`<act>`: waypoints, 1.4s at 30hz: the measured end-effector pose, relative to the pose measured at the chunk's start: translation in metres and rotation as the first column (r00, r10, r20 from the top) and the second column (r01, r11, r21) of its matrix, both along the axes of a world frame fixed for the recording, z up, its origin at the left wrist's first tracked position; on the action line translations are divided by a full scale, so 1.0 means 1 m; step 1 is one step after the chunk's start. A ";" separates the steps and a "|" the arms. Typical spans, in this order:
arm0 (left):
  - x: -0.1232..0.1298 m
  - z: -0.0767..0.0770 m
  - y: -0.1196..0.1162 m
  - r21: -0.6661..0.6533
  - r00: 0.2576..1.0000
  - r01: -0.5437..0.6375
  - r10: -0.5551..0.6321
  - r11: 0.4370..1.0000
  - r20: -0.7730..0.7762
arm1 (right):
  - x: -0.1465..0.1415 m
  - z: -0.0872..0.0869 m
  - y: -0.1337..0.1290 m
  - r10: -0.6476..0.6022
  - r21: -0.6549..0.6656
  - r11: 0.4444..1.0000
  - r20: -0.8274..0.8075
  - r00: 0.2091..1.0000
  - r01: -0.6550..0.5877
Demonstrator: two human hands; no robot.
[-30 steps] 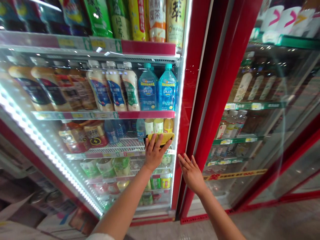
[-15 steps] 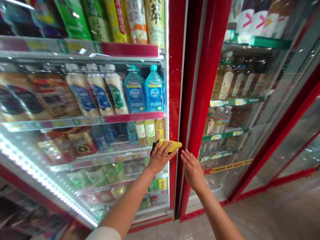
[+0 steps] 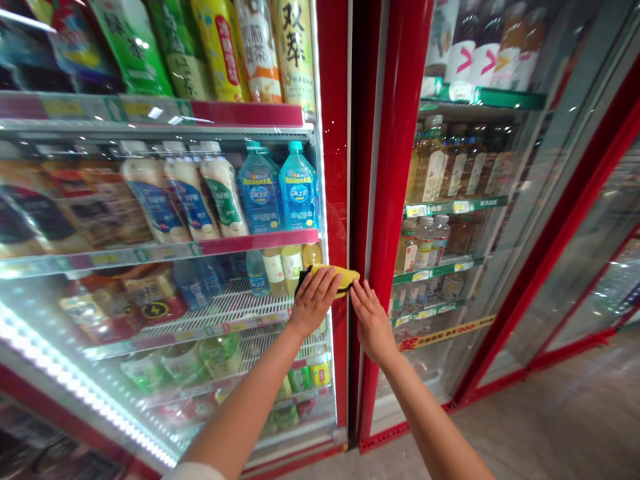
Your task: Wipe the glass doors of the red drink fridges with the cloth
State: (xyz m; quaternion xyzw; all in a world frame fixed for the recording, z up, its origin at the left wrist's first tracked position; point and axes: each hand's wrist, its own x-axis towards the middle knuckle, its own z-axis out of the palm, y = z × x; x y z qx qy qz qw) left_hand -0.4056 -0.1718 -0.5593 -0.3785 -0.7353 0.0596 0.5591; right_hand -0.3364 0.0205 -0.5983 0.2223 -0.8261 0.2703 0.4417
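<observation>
My left hand presses a folded yellow cloth with a black edge against the glass door and its red frame. The fingers lie over the cloth, which sticks out past them to the right. My right hand is open, fingers stretched out and close together, and holds nothing. Its fingertips are at the cloth's right end, in front of the dark gap between the two coolers. Whether they touch the cloth or the frame, I cannot tell.
Behind the left glass, shelves hold several bottles, among them blue drink bottles. A second red-framed cooler with bottles stands on the right. A bright light strip runs along the lower left. Grey floor shows at the lower right.
The view has shifted a little, so the coolers appear further left. My left hand and the cloth have moved slightly right across the door frame, and my right hand is now closer to the cloth.
</observation>
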 end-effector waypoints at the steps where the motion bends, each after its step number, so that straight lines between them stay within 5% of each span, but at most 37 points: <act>1: -0.003 0.014 0.004 0.018 1.000 -0.005 0.005 1.000 0.003 | -0.003 0.013 0.000 -0.019 0.006 1.000 -0.024 1.000 0.019; 4: -0.006 0.044 0.014 0.073 1.000 0.016 -0.016 0.997 0.000 | -0.012 0.040 0.001 -0.052 0.027 0.998 -0.059 0.997 0.053; 7: -0.002 0.042 0.015 0.066 1.000 0.007 -0.005 0.998 -0.028 | -0.013 0.036 0.002 -0.051 0.066 0.996 -0.042 0.998 0.053; 20: 0.025 -0.106 -0.016 -0.154 0.999 0.018 -0.012 0.988 0.041 | 0.026 -0.129 -0.016 -0.124 0.175 0.982 0.276 0.953 0.077; 24: 0.027 -0.124 -0.025 -0.194 0.998 0.043 -0.035 0.980 0.045 | 0.033 -0.152 -0.022 -0.170 0.214 0.972 0.341 0.925 0.100; 28: 0.019 -0.100 -0.023 -0.179 0.999 0.035 -0.032 0.983 0.017 | 0.025 -0.125 -0.020 -0.158 0.194 0.975 0.261 0.952 0.108; 34: 0.005 -0.008 -0.001 -0.066 0.999 -0.005 0.003 0.998 -0.033 | -0.004 -0.029 -0.014 -0.096 0.029 0.995 0.073 0.993 0.094; 37: 0.006 0.026 0.005 -0.008 0.998 -0.007 0.007 1.000 -0.057 | -0.007 0.001 -0.014 -0.062 -0.048 0.997 0.026 0.998 0.063; 39: 0.010 0.027 0.006 0.086 0.998 -0.052 0.056 0.995 -0.040 | -0.003 0.007 -0.015 -0.049 -0.086 0.995 0.003 0.999 0.050; 42: 0.020 -0.001 0.006 0.245 0.992 -0.124 0.122 0.961 0.025 | 0.003 0.003 -0.018 -0.047 -0.135 0.990 -0.007 0.999 0.045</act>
